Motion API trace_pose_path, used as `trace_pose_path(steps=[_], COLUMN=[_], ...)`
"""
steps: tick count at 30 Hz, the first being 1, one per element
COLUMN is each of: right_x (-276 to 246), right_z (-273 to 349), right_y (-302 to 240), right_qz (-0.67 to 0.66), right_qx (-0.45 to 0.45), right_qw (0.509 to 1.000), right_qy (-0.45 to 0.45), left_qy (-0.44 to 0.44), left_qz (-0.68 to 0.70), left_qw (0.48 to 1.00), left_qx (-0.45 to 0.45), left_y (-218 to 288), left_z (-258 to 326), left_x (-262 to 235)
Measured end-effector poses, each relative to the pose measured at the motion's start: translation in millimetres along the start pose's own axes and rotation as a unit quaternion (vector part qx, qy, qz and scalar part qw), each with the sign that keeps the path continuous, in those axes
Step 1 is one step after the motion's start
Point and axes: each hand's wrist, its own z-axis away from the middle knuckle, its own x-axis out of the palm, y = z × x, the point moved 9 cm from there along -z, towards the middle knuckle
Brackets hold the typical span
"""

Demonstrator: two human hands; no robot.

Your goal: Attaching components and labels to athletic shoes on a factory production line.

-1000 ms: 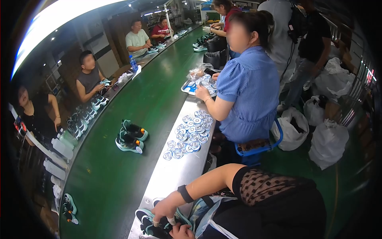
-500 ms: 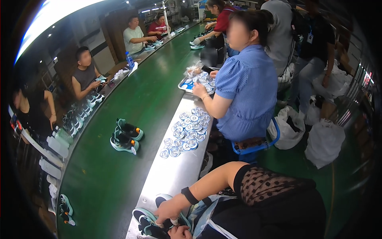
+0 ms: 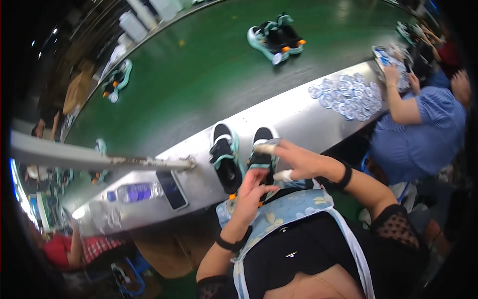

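Note:
Two black shoes with mint-green trim lie side by side on the metal ledge [image 3: 298,114] in front of me. My right hand [image 3: 295,160], with white tape on a finger and the thumb, reaches over the right shoe [image 3: 261,148] and grips its top. My left hand [image 3: 253,188] curls around that shoe's heel end from below. The left shoe [image 3: 225,158] lies untouched just beside my left hand. A black band sits on each wrist.
A dark phone [image 3: 172,190] and a lying water bottle [image 3: 128,192] rest on the ledge to the left. Beyond is a green conveyor belt [image 3: 199,74] carrying shoe pairs [image 3: 276,37]. Several clear round parts [image 3: 351,94] lie beside a seated person in blue [image 3: 423,129].
The view has swung from looking along the line to looking down at the ledge. Both hands stay on the shoes, now clearly seen on the right one.

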Motion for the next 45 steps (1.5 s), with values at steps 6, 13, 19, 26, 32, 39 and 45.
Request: trace_pose_path(steps=[6,13,19,26,32,39,45], right_x=[10,-36,-29,-69,29,1,-80], right_z=[-14,-27,-25,30,40,23,-4], right_y=[12,36,41,-2,6,43,17], right_qz=[0.094,0.05,0.097,0.09,0.348,0.254,0.087], right_qx=[0.094,0.065,0.063,0.152,0.031,0.11,0.06], right_qw=[0.983,0.968,0.967,0.969,0.935,0.953,0.994], right_qy=[0.127,0.236,0.226,0.174,-0.055,-0.121,0.007], left_qy=[-0.008,0.264,0.167,0.149,0.12,0.11,0.127], left_qz=[-0.478,-0.528,-0.553,-0.508,-0.152,-0.167,-0.251], left_qw=[0.851,0.753,0.809,0.813,0.98,0.98,0.959], left_qx=[0.219,0.29,0.112,0.243,-0.052,-0.018,0.042], left_y=[65,122,58,35,-20,-7,-9], left_z=[15,0,-66,-27,-20,-28,-36], left_x=[33,-74,-76,-44,-44,-48,-74])
